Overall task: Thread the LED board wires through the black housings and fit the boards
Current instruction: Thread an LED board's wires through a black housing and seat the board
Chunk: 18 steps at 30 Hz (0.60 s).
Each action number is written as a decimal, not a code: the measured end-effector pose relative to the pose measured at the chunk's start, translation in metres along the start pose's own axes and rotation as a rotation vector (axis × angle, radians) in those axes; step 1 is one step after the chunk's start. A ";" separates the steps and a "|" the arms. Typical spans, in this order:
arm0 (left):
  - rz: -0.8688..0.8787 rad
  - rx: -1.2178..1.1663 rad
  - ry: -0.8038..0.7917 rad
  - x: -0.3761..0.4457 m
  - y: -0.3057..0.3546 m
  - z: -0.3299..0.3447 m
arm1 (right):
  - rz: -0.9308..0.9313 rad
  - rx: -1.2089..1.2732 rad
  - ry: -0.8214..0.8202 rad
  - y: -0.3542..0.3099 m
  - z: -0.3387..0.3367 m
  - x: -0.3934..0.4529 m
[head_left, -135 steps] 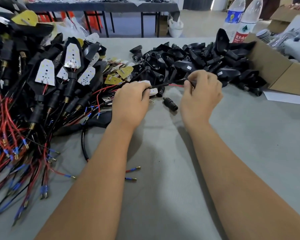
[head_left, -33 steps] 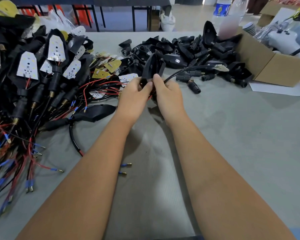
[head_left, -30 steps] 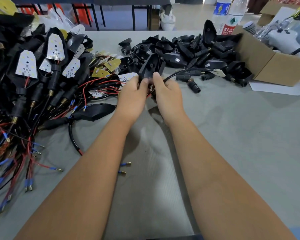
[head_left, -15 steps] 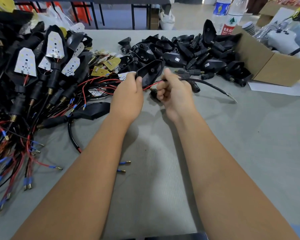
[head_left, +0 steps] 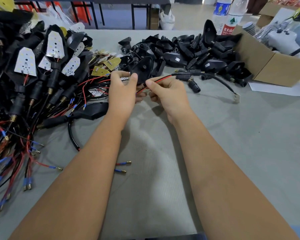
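My left hand (head_left: 122, 91) grips a black housing (head_left: 142, 70), held up with its hollow side toward me. My right hand (head_left: 168, 94) pinches the red and black wire pair (head_left: 160, 80) coming out of the housing's lower end. The wires run right into a black sleeve (head_left: 216, 80) that curves down to the table, ending in a pale tip (head_left: 236, 97). Loose LED boards (head_left: 100, 71), yellow and white, lie just left of my left hand. The board belonging to this housing is hidden.
Finished units with white boards (head_left: 25, 61) and red and black leads pile up at the left. Empty black housings (head_left: 182, 51) are heaped at the back centre. A cardboard box (head_left: 270, 66) and water bottles (head_left: 230, 16) stand at the right. A black connector (head_left: 194, 87) lies nearby.
My right hand has drawn the wires out to the right, baring more red and black wire. The sleeved end has dropped onto the table at the right. The housing has tilted back.
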<state>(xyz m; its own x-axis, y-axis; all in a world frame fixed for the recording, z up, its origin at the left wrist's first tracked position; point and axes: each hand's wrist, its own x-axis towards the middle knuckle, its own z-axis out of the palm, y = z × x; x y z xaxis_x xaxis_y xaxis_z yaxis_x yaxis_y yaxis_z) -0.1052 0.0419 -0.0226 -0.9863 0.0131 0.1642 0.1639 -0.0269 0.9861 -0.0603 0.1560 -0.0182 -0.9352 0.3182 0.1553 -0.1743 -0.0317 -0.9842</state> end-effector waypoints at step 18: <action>-0.164 -0.418 -0.110 -0.001 0.009 0.000 | -0.034 0.439 0.231 -0.006 -0.003 0.004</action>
<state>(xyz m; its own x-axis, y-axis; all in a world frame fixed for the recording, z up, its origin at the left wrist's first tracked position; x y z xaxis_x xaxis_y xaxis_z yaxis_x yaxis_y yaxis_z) -0.1026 0.0420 -0.0140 -0.9872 0.1562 0.0309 -0.0374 -0.4162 0.9085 -0.0615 0.1606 -0.0116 -0.8424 0.5264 0.1151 -0.3637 -0.3980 -0.8422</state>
